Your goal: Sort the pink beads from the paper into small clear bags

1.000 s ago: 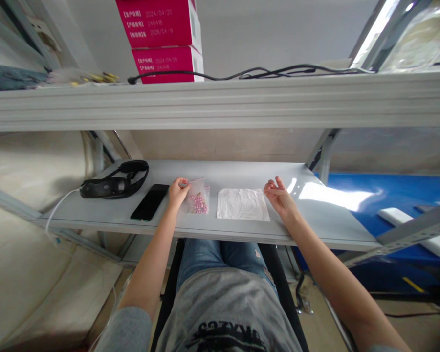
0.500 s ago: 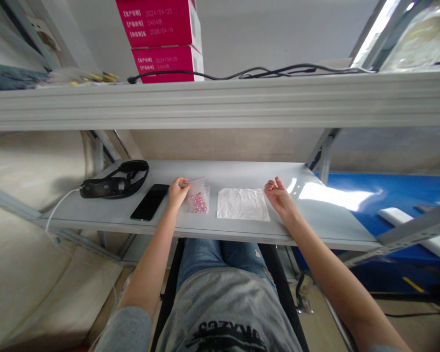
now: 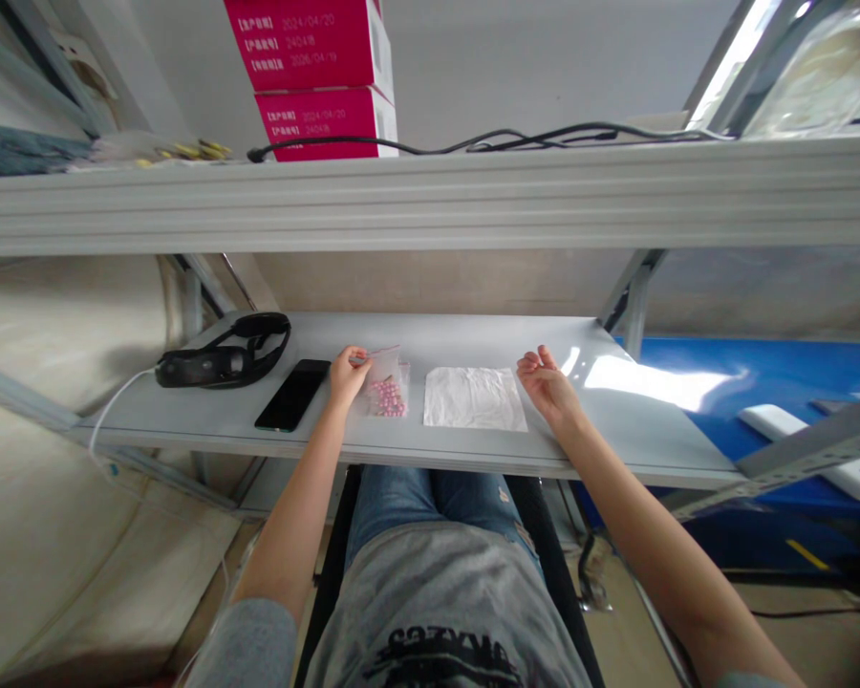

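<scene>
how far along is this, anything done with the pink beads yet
Done: a white sheet lies spread flat on the shelf. In hand: the left hand pinches the top corner of the clear plastic bag. Left: the pink beads are still inside it, and the open right hand sits beside the sheet.

The person wears a grey T-shirt (image 3: 440,612) with a black printed design (image 3: 444,661) across the front, its lettering too cut off to read; the left sleeve (image 3: 247,645) is plain grey, and the right sleeve (image 3: 745,682) shows only at the bottom edge; blue jeans (image 3: 430,497) cover the legs, with a small frayed tear (image 3: 503,495) near one knee; the left hand (image 3: 345,376) and right hand (image 3: 548,387) are bare, with no gloves, rings or watch visible.
</scene>
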Demonstrator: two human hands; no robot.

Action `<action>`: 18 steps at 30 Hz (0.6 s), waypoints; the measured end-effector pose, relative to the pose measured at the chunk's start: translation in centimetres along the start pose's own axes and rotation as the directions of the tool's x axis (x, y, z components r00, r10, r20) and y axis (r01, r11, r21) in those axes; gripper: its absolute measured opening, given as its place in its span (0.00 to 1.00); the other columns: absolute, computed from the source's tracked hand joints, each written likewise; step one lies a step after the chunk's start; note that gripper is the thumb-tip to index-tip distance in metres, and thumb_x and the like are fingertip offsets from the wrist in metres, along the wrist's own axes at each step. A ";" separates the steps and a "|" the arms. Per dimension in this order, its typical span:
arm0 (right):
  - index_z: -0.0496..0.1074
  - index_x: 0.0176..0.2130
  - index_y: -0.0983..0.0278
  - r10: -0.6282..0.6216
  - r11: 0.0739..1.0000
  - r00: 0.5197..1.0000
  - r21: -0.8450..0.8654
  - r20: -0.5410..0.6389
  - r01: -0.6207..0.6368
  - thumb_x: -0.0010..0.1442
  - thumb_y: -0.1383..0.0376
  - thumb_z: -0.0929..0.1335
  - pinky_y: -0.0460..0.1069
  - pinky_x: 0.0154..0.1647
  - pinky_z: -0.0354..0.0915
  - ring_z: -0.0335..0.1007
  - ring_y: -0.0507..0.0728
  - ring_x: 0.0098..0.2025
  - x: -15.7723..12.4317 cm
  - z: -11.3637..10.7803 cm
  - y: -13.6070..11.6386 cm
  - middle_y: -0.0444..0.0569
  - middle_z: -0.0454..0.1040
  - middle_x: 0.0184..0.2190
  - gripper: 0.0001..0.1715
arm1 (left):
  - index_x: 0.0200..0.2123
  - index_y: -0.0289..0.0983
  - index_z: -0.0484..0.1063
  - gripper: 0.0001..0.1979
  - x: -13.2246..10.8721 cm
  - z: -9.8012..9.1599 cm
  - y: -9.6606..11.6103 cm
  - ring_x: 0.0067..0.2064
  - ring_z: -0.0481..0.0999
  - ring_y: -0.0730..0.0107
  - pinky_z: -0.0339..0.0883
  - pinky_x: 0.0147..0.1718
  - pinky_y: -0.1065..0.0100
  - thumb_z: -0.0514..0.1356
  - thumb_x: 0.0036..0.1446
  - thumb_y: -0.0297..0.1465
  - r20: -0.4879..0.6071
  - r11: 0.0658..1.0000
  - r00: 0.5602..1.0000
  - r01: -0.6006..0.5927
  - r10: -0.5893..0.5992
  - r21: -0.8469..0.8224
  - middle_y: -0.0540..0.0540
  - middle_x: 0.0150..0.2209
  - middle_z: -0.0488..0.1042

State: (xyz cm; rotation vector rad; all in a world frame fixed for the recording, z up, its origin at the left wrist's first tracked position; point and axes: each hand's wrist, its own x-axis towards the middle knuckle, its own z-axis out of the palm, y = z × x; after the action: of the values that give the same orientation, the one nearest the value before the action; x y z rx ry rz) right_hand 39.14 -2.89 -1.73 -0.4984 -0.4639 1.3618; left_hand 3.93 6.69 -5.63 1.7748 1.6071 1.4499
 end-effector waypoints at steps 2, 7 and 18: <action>0.68 0.30 0.57 -0.001 1.000 1.000 -0.005 0.019 0.001 0.37 0.83 0.67 0.39 0.20 0.63 0.61 0.45 0.25 0.0 0.0 0.0 0.37 0.62 0.24 0.25 | 0.30 0.38 0.68 0.07 0.0 0.0 0.0 0.30 0.72 0.71 0.65 0.32 0.70 0.60 0.43 0.30 -0.004 1.000 1.000 0.001 -0.001 0.000 0.49 0.30 0.73; 0.67 0.30 0.58 -0.010 1.000 0.999 -0.019 0.048 0.011 0.38 0.83 0.68 0.38 0.21 0.63 0.61 0.44 0.25 0.0 -0.1 0.0 0.37 0.61 0.23 0.24 | 0.30 0.38 0.68 0.07 0.0 0.0 0.1 0.30 0.72 0.71 0.65 0.33 0.69 0.59 0.43 0.30 -0.002 1.000 1.000 0.005 -0.005 -0.003 0.49 0.31 0.73; 0.68 0.31 0.57 -0.012 1.000 0.999 -0.011 0.046 0.013 0.37 0.84 0.67 0.39 0.23 0.63 0.62 0.45 0.26 0.0 -0.1 0.0 0.37 0.63 0.24 0.25 | 0.30 0.38 0.68 0.07 0.0 0.1 0.1 0.30 0.72 0.71 0.65 0.32 0.69 0.60 0.43 0.29 -0.004 1.000 1.000 -0.003 0.003 -0.005 0.49 0.30 0.73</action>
State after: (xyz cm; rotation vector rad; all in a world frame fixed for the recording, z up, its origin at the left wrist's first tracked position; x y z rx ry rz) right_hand 39.21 -2.86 -1.86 -0.4736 -0.5120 1.3616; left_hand 4.03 6.72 -5.56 1.7736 1.6019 1.4586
